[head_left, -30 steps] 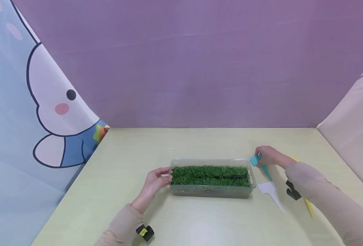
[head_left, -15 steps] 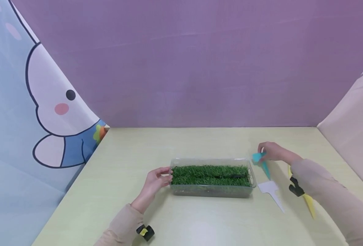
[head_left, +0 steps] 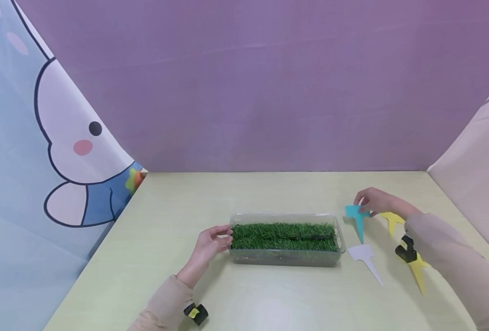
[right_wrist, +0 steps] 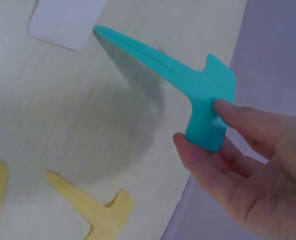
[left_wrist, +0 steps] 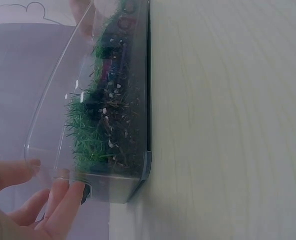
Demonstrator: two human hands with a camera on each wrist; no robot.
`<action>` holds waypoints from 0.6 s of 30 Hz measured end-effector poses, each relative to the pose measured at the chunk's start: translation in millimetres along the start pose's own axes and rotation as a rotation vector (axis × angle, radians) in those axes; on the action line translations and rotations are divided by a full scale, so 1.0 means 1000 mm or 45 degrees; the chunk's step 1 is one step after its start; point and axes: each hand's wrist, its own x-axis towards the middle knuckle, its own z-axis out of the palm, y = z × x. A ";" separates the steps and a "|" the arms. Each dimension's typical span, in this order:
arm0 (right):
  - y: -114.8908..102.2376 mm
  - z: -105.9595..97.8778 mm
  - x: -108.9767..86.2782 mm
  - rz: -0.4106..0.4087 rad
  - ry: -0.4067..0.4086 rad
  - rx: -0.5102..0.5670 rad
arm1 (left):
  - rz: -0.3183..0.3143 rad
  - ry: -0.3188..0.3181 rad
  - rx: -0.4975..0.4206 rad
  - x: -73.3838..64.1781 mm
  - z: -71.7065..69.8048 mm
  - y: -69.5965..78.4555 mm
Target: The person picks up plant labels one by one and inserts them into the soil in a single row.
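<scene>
Tabletop [head_left: 178, 197]: right fingers [right_wrist: 215, 180] pinch teal marker [right_wrist: 207, 117]; left fingers [left_wrist: 68, 205] spread against box [head_left: 283, 258]; yellow marker [head_left: 417, 276] half-hidden, seemingly T-shaped.

Tub [left_wrist: 137, 95] cropped, left-wrist view; lower yellow label [head_left: 418, 275] partly covered

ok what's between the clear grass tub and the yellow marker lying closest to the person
The white marker lies between the clear tub and that yellow marker, as the head view shows.

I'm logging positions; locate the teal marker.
In the head view, the teal marker is pinched by the right hand, right of the clear tray.
</scene>
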 end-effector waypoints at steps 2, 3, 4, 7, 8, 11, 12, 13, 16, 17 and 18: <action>-0.001 -0.003 -0.002 0.011 -0.013 0.021 | 0.001 0.001 -0.002 0.000 0.000 0.000; -0.001 -0.004 -0.003 0.013 -0.018 0.031 | 0.002 0.000 -0.003 0.000 0.000 0.001; -0.002 -0.005 -0.004 0.013 -0.023 0.036 | 0.003 -0.001 -0.004 0.000 0.000 0.001; -0.003 -0.009 -0.007 0.007 -0.032 0.050 | 0.004 -0.003 -0.009 0.001 0.001 0.002; -0.003 -0.010 -0.008 0.001 -0.031 0.055 | 0.004 -0.004 -0.011 0.001 0.001 0.003; -0.005 -0.013 -0.011 -0.019 -0.028 0.069 | 0.002 -0.004 -0.019 0.001 0.001 0.004; -0.006 -0.015 -0.012 -0.026 -0.024 0.074 | 0.001 -0.004 -0.021 0.001 0.001 0.005; -0.007 -0.016 -0.012 -0.033 -0.019 0.081 | 0.000 -0.002 -0.022 0.001 0.001 0.005; -0.010 -0.020 -0.015 -0.062 0.009 0.082 | 0.000 0.002 -0.021 0.001 0.001 0.006; -0.011 -0.021 -0.015 -0.072 0.020 0.080 | -0.001 0.004 -0.020 0.001 0.001 0.006; -0.012 -0.022 -0.016 -0.076 0.033 0.085 | -0.002 0.005 -0.020 0.001 0.001 0.007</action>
